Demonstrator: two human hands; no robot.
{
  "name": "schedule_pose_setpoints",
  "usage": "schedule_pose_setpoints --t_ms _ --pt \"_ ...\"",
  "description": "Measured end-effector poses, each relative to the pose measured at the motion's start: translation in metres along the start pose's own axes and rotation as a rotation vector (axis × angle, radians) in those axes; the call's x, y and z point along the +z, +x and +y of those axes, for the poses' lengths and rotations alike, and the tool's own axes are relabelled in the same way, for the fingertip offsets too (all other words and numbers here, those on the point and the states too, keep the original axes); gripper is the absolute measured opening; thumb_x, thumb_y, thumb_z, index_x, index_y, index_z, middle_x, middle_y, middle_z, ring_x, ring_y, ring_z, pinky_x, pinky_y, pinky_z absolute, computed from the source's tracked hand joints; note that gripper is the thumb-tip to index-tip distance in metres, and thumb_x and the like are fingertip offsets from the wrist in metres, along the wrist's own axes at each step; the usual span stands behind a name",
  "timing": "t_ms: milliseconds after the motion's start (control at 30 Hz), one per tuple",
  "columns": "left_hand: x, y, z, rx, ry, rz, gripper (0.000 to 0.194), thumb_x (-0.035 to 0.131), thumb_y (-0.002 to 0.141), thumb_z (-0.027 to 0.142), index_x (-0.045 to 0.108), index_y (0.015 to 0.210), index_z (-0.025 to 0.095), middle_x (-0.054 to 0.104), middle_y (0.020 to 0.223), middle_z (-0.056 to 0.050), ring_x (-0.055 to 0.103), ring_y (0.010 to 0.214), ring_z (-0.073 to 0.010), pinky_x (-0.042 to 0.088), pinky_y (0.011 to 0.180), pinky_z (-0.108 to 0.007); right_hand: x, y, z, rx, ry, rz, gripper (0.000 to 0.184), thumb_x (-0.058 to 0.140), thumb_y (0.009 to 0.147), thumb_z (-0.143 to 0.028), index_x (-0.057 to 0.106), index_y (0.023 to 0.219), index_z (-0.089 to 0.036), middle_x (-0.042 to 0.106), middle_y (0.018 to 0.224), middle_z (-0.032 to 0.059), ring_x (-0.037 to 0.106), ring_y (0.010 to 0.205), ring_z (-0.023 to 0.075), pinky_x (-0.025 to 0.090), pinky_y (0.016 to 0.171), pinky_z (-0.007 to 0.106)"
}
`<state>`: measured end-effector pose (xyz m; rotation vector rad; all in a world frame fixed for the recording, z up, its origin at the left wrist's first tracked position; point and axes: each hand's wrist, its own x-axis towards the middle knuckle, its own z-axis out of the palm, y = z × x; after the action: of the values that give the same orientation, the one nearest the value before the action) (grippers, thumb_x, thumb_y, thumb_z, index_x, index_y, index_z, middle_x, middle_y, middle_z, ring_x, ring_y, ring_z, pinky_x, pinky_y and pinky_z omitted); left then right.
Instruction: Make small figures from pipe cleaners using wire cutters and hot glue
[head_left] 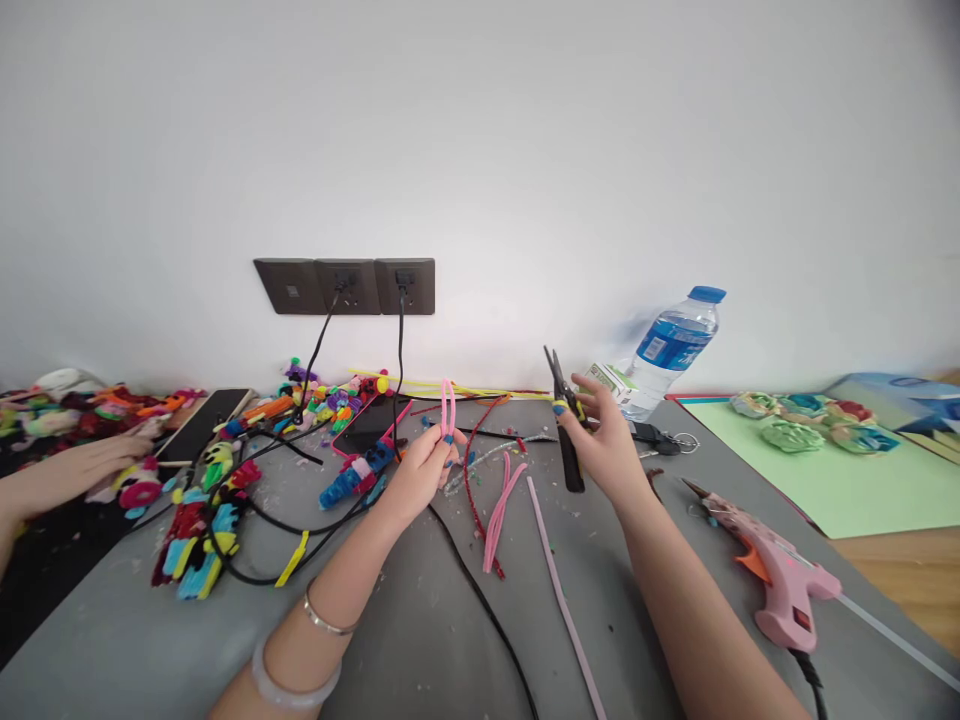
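Note:
My left hand [429, 462] pinches a folded pink pipe cleaner [448, 400], whose loop stands up above the fingertips. In my right hand [600, 430] is a pair of scissors [559, 375] with dark handles, its blades pointing up and slightly apart. Between my hands, bent pink pipe cleaners [496, 525] lie on the grey table [420, 630], beside a red glittery pipe cleaner [471, 485]. A straight pale pink strip [559, 590] runs toward the front edge. The scissors and the pink loop are apart.
Another person's hand [90, 465] rests at the left among colourful fuzzy figures [199, 545]. Black cables [480, 590] cross the table. A pink glue gun [787, 590], a water bottle [671, 350] and green paper [840, 495] with several paper-like flowers lie to the right.

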<state>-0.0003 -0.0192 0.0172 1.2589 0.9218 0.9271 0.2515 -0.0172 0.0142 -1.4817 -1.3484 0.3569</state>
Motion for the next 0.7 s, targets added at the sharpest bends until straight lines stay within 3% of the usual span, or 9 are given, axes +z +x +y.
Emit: schedule_pose_setpoints --t_ms 133,267,367,500,700 --pt "0.001 -0.002 0.0 -0.012 0.035 -0.018 0.028 0.051 0.089 0.046 0.053 0.089 0.018 0.033 0.064 0.008 0.022 0.045 -0.0049 0.017 0.045 -0.021 0.001 0.003 -0.006 0.105 0.496 0.06 0.049 0.06 0.087 -0.049 0.053 0.131 -0.029 0.068 0.108 0.009 0.065 0.104 0.0249 0.052 0.085 0.04" --pt "0.003 -0.004 0.003 -0.03 0.057 -0.033 0.032 0.051 0.087 0.05 0.051 0.085 0.018 0.033 0.063 0.008 0.021 0.045 -0.0049 0.016 0.044 -0.02 -0.001 0.003 -0.015 0.207 0.673 0.096 0.051 0.066 0.082 -0.045 0.057 0.129 -0.027 0.072 0.102 0.0074 0.069 0.099 0.0249 0.054 0.082 0.039" --pt "0.005 -0.004 0.005 -0.035 0.067 -0.036 0.033 0.05 0.087 0.05 0.049 0.084 0.018 0.033 0.063 0.008 0.021 0.045 -0.0047 0.016 0.044 -0.02 -0.003 0.004 -0.017 0.239 0.653 0.079 0.053 0.069 0.078 -0.04 0.06 0.128 -0.025 0.073 0.1 0.006 0.069 0.1 0.0239 0.054 0.084 0.038" --pt "0.005 -0.005 0.006 -0.018 0.094 -0.041 0.033 0.049 0.088 0.05 0.05 0.084 0.018 0.035 0.064 0.007 0.024 0.046 -0.0051 0.017 0.045 -0.021 -0.006 0.006 -0.013 0.267 0.51 -0.048 0.054 0.065 0.077 -0.039 0.059 0.129 -0.023 0.072 0.105 0.0071 0.068 0.095 0.023 0.054 0.082 0.037" --pt "0.005 -0.004 0.005 -0.009 0.128 -0.05 0.034 0.047 0.088 0.051 0.049 0.084 0.018 0.035 0.065 0.007 0.027 0.047 -0.006 0.019 0.046 -0.021 -0.018 0.002 -0.023 0.09 0.2 -0.255 0.063 0.063 0.073 -0.029 0.051 0.135 -0.024 0.063 0.123 0.0098 0.065 0.099 0.0227 0.05 0.091 0.04"
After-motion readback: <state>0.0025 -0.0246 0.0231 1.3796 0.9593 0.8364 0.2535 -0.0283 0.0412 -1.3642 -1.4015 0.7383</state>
